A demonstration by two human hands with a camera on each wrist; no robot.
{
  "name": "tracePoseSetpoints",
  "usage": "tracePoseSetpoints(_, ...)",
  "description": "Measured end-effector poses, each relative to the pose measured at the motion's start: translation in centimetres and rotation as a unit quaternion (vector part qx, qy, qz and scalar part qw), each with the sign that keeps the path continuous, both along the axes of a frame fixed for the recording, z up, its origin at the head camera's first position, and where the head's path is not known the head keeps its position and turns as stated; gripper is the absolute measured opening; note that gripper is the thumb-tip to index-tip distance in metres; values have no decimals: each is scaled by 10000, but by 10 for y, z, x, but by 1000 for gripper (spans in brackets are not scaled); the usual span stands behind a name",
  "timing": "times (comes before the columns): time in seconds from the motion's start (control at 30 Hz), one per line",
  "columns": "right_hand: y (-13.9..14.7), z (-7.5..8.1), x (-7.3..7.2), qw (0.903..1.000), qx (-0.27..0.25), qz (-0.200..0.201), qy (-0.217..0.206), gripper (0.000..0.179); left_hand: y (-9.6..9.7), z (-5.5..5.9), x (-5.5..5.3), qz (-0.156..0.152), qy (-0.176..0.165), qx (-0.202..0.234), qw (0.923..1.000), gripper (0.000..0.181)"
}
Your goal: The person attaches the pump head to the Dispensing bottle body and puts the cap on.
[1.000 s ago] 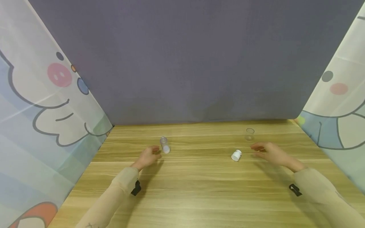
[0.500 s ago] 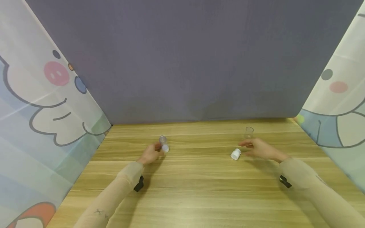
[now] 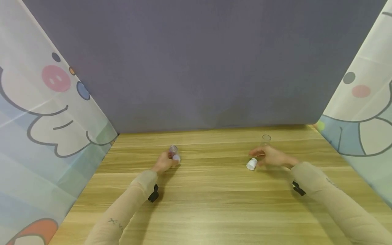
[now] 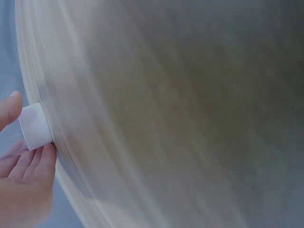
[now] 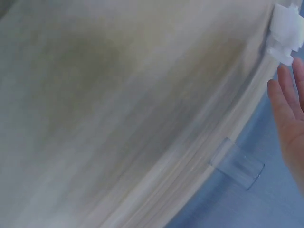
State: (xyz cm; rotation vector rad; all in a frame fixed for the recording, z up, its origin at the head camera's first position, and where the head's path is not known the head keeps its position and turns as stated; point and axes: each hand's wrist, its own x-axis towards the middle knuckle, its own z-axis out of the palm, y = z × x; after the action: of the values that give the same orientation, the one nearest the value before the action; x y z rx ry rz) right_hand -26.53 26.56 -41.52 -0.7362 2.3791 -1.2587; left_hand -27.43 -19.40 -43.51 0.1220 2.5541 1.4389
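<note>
- Fingers (image 4: 42, 164) of the left hand (image 3: 163, 162) pinch, against the thumb, the white end of a clear vial (image 3: 173, 149), well left of the white bottle (image 3: 252, 164).
- The right hand (image 3: 272, 157) holds nothing; its fingers are parted, wide from the thumb, just right of the white bottle. Whether they touch it, I cannot tell.
- The white bottle lies on its side on the wood-grain counter (image 3: 214, 204), its broad end toward the person.
- Behind the white bottle and slightly right, a clear cup (image 5: 237, 164) stands upright.
- A grey backdrop (image 3: 196, 68) rises farther behind the white bottle.
</note>
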Motion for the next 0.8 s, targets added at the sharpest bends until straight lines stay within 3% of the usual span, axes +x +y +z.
tracePoseSetpoints(0.13, -2, -7, 0, 9995, -167, 171, -210, 49, 1, -1, -2, -26, 19, 72, 10000, 61)
tracePoseSetpoints(0.37, -7, -12, 4, 9988, -271, 99, -407, 46, 0, -4, -4, -10, 74, 72, 9999, 60)
tracePoseSetpoints(0.8, -10, -17, 2, 10000, 79, 2, 44, 35, 3, -1, -2, -11, 27, 129, 9999, 58)
